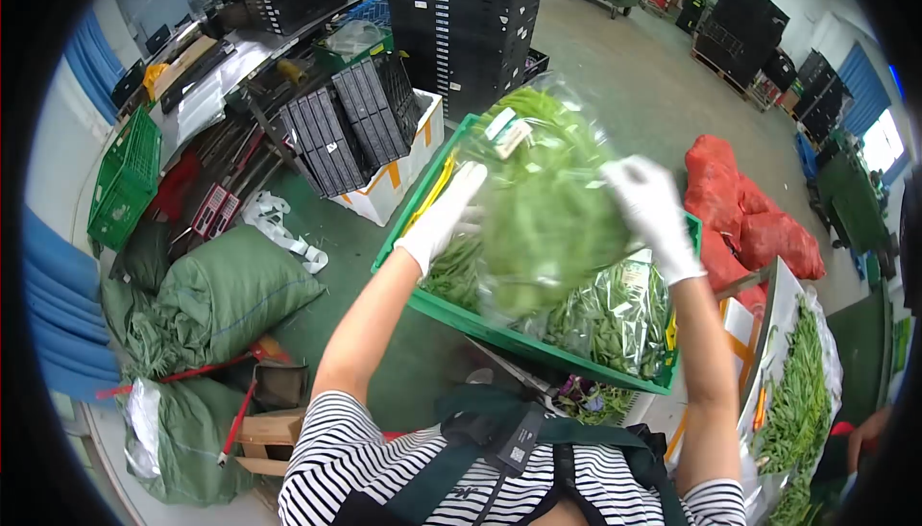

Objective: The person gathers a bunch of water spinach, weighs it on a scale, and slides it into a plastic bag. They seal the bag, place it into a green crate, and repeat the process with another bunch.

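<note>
Both hands wear white gloves. A clear bag of leafy greens, blurred by motion, is held up over a green crate. My left hand is at the bag's left side, fingers partly hidden by blur and the bag. On the right edge of the bag, my right hand is closed with fingers pinched on the plastic. White labels show near the bag's top. More bagged greens lie inside the crate, beneath the raised bag.
Stacked black crates stand beyond the green crate. Red mesh sacks are at the right, above a white box of loose greens. Green sacks lie at the left. A person is far off at the upper right.
</note>
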`<state>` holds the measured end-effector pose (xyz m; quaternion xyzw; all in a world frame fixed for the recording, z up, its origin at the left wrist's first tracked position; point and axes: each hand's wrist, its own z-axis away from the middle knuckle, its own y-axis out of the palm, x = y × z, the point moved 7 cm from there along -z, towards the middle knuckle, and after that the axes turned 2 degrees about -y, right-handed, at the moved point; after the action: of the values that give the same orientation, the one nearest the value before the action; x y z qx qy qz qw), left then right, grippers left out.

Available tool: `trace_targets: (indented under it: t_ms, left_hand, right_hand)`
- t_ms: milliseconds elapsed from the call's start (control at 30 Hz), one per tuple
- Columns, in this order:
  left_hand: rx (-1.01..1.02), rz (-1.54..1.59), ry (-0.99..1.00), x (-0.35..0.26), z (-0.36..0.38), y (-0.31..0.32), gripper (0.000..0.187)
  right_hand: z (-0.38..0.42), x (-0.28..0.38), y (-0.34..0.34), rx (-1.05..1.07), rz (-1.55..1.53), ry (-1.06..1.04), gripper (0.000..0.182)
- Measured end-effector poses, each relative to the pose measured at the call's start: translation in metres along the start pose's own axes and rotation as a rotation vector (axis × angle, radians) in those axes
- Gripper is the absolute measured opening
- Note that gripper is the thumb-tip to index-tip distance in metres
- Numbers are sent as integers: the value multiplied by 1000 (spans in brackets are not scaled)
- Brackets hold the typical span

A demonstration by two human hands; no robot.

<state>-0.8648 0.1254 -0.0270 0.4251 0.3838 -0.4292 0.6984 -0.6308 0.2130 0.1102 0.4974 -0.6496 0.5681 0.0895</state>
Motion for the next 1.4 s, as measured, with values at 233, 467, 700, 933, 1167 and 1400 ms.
trace_targets:
  t_ms: [233,467,700,933,1167,1400]
  left_hand:
    - [1,-360,93,37,-91,-61,80]
    - [-87,-444,256,44,-119,-71,75]
    - [-131,-1072,350,45,-63,-10,93]
    - [59,-605,311,65,-78,-40,84]
    - [105,-285,190,62,-70,-39,79]
    - [89,-292,189,72,-76,-41,76]
  right_hand:
    - [89,-84,204,306,-330,446,36]
    - [73,-48,205,402,-164,419,43]
    - [88,-46,176,412,-204,373,44]
    - [89,-106,123,3,220,396,43]
    - [68,-91,171,104,-139,340,32]
    - [104,-91,97,-202,388,44,39]
